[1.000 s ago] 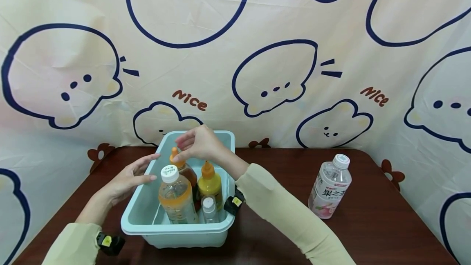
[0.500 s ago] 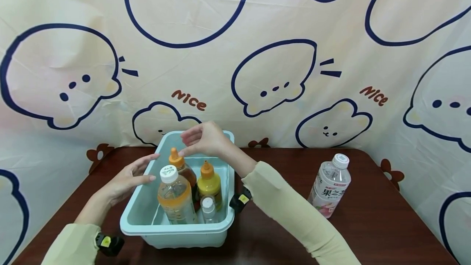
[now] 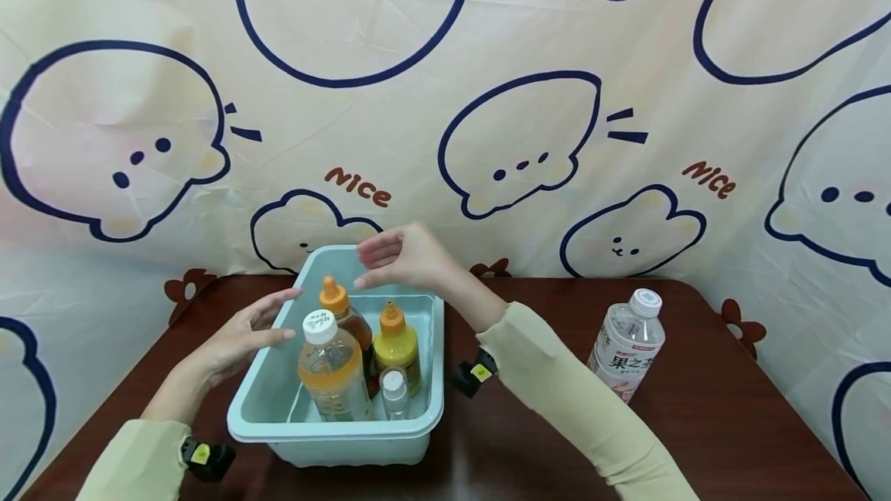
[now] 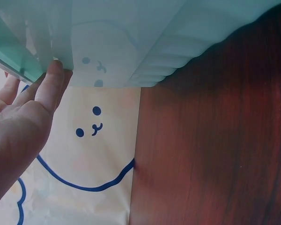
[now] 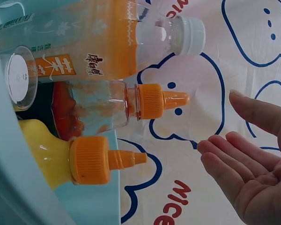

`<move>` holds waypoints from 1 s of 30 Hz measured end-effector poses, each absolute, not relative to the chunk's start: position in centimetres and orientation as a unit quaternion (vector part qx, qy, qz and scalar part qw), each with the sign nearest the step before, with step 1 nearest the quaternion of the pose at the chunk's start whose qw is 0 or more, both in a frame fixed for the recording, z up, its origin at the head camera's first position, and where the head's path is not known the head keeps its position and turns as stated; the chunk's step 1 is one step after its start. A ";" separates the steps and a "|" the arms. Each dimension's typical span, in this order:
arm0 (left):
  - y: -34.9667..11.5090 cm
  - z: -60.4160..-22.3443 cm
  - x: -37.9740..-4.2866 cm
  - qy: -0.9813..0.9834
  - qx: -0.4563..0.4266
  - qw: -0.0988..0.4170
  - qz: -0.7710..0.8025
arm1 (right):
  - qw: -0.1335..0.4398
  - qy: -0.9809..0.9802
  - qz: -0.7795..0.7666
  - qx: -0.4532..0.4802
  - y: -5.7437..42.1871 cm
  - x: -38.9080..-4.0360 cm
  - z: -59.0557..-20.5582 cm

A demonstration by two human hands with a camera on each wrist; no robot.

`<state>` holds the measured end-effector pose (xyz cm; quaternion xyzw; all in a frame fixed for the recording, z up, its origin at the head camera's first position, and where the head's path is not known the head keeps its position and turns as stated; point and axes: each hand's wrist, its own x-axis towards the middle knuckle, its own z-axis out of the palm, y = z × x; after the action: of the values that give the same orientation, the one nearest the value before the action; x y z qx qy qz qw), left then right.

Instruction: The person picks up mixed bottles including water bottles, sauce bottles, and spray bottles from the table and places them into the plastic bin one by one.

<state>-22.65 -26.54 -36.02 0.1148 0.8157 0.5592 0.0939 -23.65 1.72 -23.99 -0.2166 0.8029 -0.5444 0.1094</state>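
At the light blue plastic bin (image 3: 334, 433), my left hand (image 3: 240, 339) rests on the left rim, fingertips touching the wall just under it in the left wrist view. My right hand (image 3: 411, 257) hovers over the bin's far right part, fingers extended and holding nothing. Closest to it is a sauce squeeze bottle (image 5: 91, 110) with an orange nozzle cap and red residue inside. Also upright in the bin are a yellow squeeze bottle (image 3: 398, 350), a white-capped drink bottle (image 3: 334, 377) with an orange label, and a small clear bottle (image 3: 395, 393) with a white cap.
A white-capped drink bottle (image 3: 626, 346) with a pink and white label stands on the dark wooden table (image 3: 731, 408) to the right, partly behind my right sleeve. A patterned cloth (image 3: 515, 22) hangs behind the table.
My right hand has moved up and to the right, away from the orange nozzle of the sauce bottle. The left hand and the bin stay in place.
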 end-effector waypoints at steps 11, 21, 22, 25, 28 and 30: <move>-26.6 -35.9 -22.7 0.817 0.112 0.093 0.559 | 0.094 0.804 -0.543 -0.221 3.8 -23.4 -23.2; -26.5 -36.0 -22.7 0.819 0.111 0.094 0.556 | 0.073 0.801 -0.555 -0.214 6.6 -23.5 -22.2; -26.5 -36.0 -22.7 0.818 0.112 0.094 0.556 | 0.073 0.800 -0.557 -0.213 6.9 -23.6 -22.2; -26.5 -36.0 -22.7 0.818 0.113 0.093 0.556 | 0.065 0.800 -0.557 -0.214 7.7 -23.7 -22.1; -26.5 -36.0 -22.7 0.817 0.116 0.092 0.557 | 0.058 0.799 -0.559 -0.216 8.4 -23.7 -22.0; -26.6 -36.0 -22.7 0.817 0.116 0.092 0.558 | 0.053 0.798 -0.560 -0.217 8.7 -23.6 -22.0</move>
<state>-22.66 -26.58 -36.00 0.1164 0.8167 0.5577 0.0920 -23.63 8.71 -21.97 -0.2174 0.7980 -0.5597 0.0526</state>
